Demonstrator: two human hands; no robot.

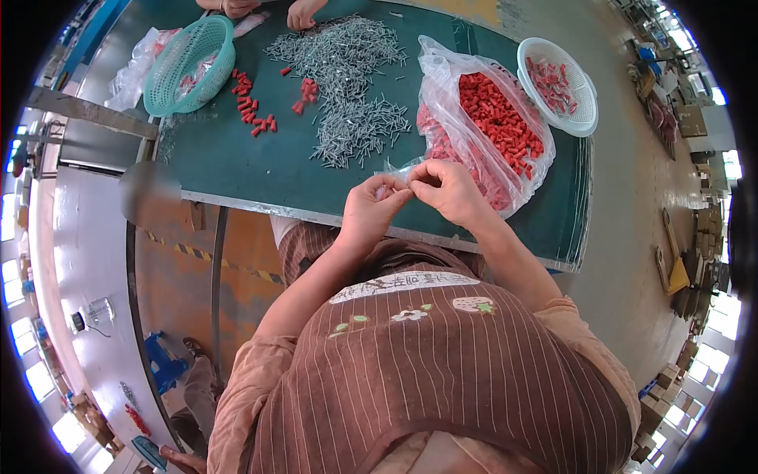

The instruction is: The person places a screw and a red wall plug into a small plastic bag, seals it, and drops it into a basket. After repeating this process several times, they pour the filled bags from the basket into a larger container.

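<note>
Near the table's front edge, my left hand point(374, 207) and my right hand point(447, 189) meet at their fingertips, both pinching a small clear plastic bag point(401, 174). Something red shows at the left fingers, mostly hidden. Beyond them lies a heap of grey metal screws point(347, 118). To the right of my hands is a large open clear bag of red plugs point(497, 114). Loose red plugs point(251, 107) lie left of the screws, with a few more point(306, 92) beside the heap.
On the green table point(229, 162), a mint basket point(178, 79) stands at the left and a white basket point(584, 103) of small filled bags at the right. A co-worker's hands point(303, 13) are at the far edge. Another person's leg point(200, 387) shows lower left.
</note>
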